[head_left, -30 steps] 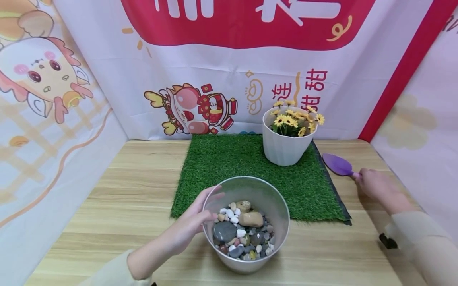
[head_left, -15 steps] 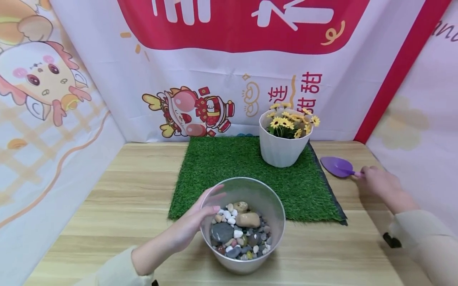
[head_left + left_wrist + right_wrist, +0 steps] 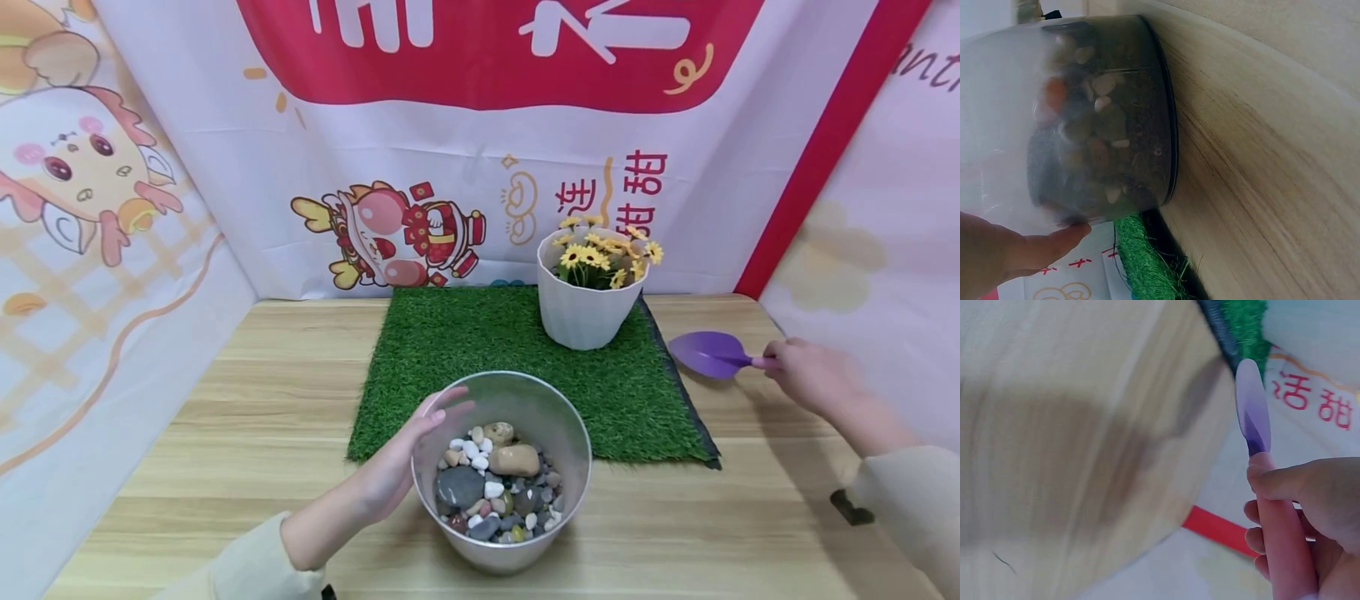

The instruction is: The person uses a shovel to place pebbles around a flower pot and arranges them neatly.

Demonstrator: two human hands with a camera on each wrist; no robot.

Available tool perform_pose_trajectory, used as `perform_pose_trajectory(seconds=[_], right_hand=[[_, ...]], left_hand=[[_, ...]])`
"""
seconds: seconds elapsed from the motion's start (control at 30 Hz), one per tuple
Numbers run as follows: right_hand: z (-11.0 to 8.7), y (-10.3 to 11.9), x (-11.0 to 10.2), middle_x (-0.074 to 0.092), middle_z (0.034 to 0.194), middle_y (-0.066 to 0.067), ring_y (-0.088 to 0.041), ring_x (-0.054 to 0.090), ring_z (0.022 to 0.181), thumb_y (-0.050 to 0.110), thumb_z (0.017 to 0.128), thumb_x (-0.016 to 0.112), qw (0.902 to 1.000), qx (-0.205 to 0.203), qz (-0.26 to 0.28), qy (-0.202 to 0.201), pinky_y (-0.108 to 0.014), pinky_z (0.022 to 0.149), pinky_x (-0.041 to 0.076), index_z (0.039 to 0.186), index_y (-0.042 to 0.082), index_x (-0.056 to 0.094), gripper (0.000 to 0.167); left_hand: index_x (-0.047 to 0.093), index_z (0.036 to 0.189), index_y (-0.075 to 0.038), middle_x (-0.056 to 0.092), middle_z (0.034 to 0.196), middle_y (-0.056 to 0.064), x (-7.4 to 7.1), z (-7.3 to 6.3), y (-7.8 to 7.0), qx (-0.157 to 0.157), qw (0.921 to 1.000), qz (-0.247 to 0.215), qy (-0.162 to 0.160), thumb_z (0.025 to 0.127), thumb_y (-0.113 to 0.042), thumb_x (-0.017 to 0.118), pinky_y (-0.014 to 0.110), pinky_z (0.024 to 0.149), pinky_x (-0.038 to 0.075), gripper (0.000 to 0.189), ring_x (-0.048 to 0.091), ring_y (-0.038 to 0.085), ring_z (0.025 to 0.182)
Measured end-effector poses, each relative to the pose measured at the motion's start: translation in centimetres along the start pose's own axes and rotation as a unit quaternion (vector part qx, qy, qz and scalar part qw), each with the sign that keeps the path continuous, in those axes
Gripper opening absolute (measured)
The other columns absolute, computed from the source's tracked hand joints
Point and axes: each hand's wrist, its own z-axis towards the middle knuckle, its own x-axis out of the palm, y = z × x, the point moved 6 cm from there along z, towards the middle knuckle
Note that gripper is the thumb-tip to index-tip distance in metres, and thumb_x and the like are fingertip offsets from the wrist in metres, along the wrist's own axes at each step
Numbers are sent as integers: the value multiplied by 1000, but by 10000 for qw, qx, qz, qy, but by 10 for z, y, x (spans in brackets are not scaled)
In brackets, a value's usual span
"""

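Note:
A clear bucket (image 3: pixel 577 433) of pebbles (image 3: pixel 461 486) stands at the front of the wooden table. My left hand (image 3: pixel 397 458) lies along its left side with fingers extended, the thumb raised near the rim. In the left wrist view a finger (image 3: pixel 1060 247) meets the bucket's wall (image 3: pixel 997 144), and stones show through it. At the right, my right hand (image 3: pixel 813 375) grips the pink handle (image 3: pixel 1282 550) of a small garden trowel (image 3: pixel 708 354). The purple blade points left, held above the table with its shadow below, carrying nothing that I can see.
Green artificial turf (image 3: pixel 465 350) lies behind the bucket, its dark edge near the trowel. On its back right corner stands a white pot (image 3: pixel 585 312) of yellow flowers (image 3: pixel 592 254). Printed cloth walls (image 3: pixel 420 133) close in the back and both sides of the table (image 3: pixel 285 358).
The right hand has drawn the trowel slightly rightward from the turf and off the table. My left thumb has risen from the bucket's rim. The head view has shifted a little.

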Motion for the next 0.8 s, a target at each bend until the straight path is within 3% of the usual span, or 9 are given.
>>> perform_pose_trajectory(seconds=[0.13, 0.27, 0.43, 0.5, 0.63, 0.73, 0.8], right_hand=[[-1, 10, -14, 62, 74, -10, -33, 62, 64, 5, 86, 78, 9996, -253, 45, -85, -48, 52, 49, 86, -4, 68, 13], [-2, 20, -25, 66, 79, -9, -31, 65, 68, 4, 82, 81, 9990, -428, 43, 76, -46, 54, 50, 89, 0, 71, 13], [-4, 36, -36, 69, 82, -3, -28, 66, 71, 7, 84, 82, 9974, -700, 85, 111, -48, 56, 52, 92, 4, 73, 13], [-5, 45, -42, 67, 79, 3, -22, 64, 67, 9, 85, 81, 9959, -895, 24, -114, -44, 54, 50, 91, 8, 72, 11], [-6, 64, -59, 63, 73, 9, -13, 58, 60, 16, 89, 80, 9847, -1441, -70, -975, -35, 49, 41, 88, 12, 71, 9], [-7, 77, -71, 65, 75, 5, -17, 61, 61, 23, 96, 73, 9734, -1736, -27, -1496, -36, 49, 41, 91, 11, 71, 13], [-7, 84, -77, 67, 78, 2, -21, 64, 65, 24, 98, 71, 9725, -1715, 19, -1577, -40, 53, 42, 94, 11, 70, 14]], left_hand=[[21, 159, -3, 31, 162, 23, 0, 1, 1, 102, 9999, -40, -38, 108, -35, 28, 60, 122, 6, 60, 24, 42, 151], [22, 158, -2, 32, 161, 24, 0, 2, 2, 144, 9999, -16, -48, 108, -35, 27, 61, 122, 7, 61, 25, 43, 150], [22, 158, -2, 32, 161, 24, 0, 3, 2, 176, 9998, 77, -31, 108, -34, 26, 62, 122, 7, 60, 25, 43, 150], [23, 158, -2, 33, 161, 24, -1, 4, 1, 194, 9997, 118, -28, 108, -34, 26, 62, 122, 7, 60, 25, 43, 149], [23, 158, -1, 34, 160, 24, -2, 4, 0, 236, 9995, 200, -22, 108, -34, 26, 63, 121, 5, 60, 25, 43, 149], [23, 158, -2, 34, 160, 24, -3, 3, 0, 244, 9994, 260, 0, 108, -34, 25, 65, 120, 4, 60, 25, 43, 149], [23, 158, -1, 34, 160, 24, -3, 2, 0, 237, 9993, 281, 18, 108, -34, 25, 65, 120, 4, 60, 25, 44, 149]])
